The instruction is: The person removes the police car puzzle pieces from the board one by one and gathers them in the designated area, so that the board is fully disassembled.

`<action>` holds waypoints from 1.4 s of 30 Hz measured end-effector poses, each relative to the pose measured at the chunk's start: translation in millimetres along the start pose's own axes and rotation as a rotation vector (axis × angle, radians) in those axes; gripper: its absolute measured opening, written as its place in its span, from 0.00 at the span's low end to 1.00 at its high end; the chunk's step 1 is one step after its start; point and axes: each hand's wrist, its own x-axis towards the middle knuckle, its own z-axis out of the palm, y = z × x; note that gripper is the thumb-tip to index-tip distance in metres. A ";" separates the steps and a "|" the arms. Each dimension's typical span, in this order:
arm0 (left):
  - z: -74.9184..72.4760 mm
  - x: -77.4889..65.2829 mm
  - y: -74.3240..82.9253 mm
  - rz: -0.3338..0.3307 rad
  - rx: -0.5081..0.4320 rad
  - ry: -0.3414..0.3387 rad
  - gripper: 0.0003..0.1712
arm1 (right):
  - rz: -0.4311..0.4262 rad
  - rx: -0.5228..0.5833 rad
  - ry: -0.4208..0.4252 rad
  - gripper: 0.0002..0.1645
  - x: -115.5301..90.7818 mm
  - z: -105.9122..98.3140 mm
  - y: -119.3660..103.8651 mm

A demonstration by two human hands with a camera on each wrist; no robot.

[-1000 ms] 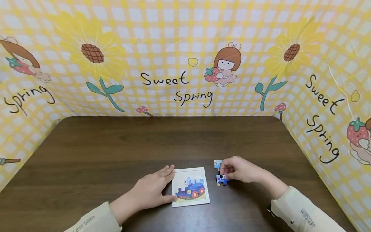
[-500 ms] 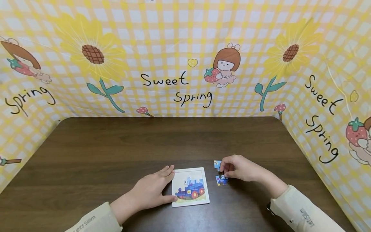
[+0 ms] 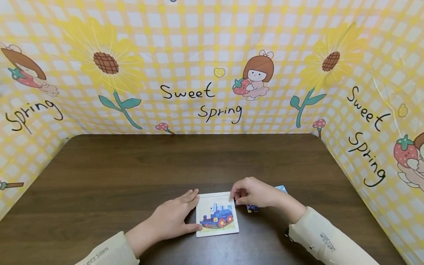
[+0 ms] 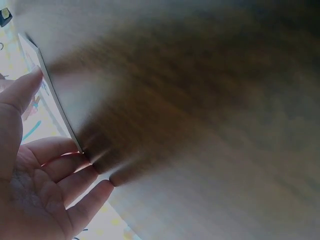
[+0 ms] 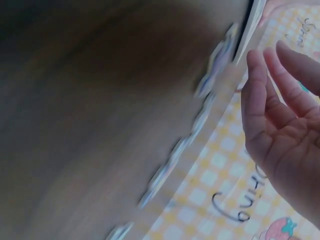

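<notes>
A square puzzle tray (image 3: 216, 233) with a white rim lies on the table, a picture of a blue train with red wheels partly put together in it. My left hand (image 3: 169, 217) rests along the tray's left side, thumb near the lower corner and fingers stretched to the upper one. At the tray's upper right edge is my right hand (image 3: 255, 192), fingers bent and thumb close to them; whether a piece sits between the tips is hidden. Beneath that hand lies a blue puzzle piece (image 3: 252, 209). Another puzzle piece (image 3: 281, 188) shows behind the wrist.
Several loose puzzle pieces (image 5: 165, 172) lie in a rough line on the table in the right wrist view. The dark wooden table (image 3: 149, 162) meets a yellow checked cloth (image 3: 185, 59) at the back and both sides.
My right hand has moved left from the loose pieces to the tray's right edge. A piece behind the wrist has come into view. The left hand and tray stay put.
</notes>
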 end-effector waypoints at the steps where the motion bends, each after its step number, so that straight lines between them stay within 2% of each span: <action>1: 0.1 -0.1 -0.1 0.000 -0.001 0.000 0.49 | -0.005 0.001 -0.007 0.05 3.2 1.4 -2.6; 9: 0.5 -1.4 -0.3 0.000 0.000 -0.001 0.48 | -0.052 -0.030 -0.064 0.08 23.8 16.2 -9.8; 19: -1.5 -1.3 0.3 -0.007 -0.014 -0.005 0.48 | -0.039 -0.083 -0.113 0.13 34.0 25.4 -16.5; 24: -2.1 -0.7 0.5 0.000 -0.019 0.002 0.48 | 0.007 -0.106 -0.116 0.13 35.7 27.1 -20.4; 35: -0.2 0.2 -1.2 -0.002 -0.010 0.004 0.48 | 0.032 -0.136 -0.094 0.14 35.5 29.5 -26.0; 42: -0.4 0.4 -1.1 -0.002 -0.013 -0.001 0.49 | 0.004 -0.098 -0.077 0.14 34.2 29.7 -24.3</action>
